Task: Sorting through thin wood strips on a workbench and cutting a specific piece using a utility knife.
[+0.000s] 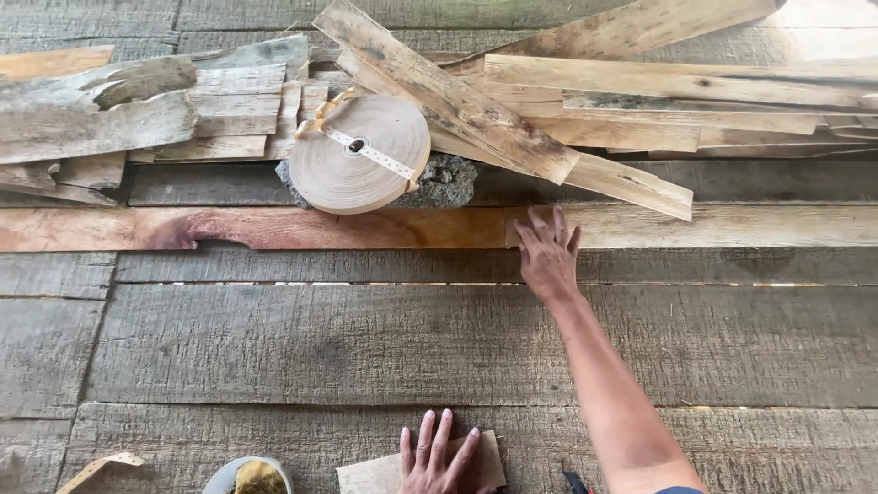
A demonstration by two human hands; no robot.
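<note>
I am watching my right hand (549, 252), fingers spread flat, reaching toward 12 o'clock onto the long reddish plank (274, 229), while my left hand (434, 457) is pressing open-palmed on a small wood piece (366, 476) at 6 o'clock; I am judging splinters or a sliding plank likely, rough grey plank surface (366, 348) running everywhere

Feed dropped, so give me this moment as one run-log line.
left hand: flat on small wood piece | right hand: fingers on long plank | nearby: veneer roll on stone
</note>
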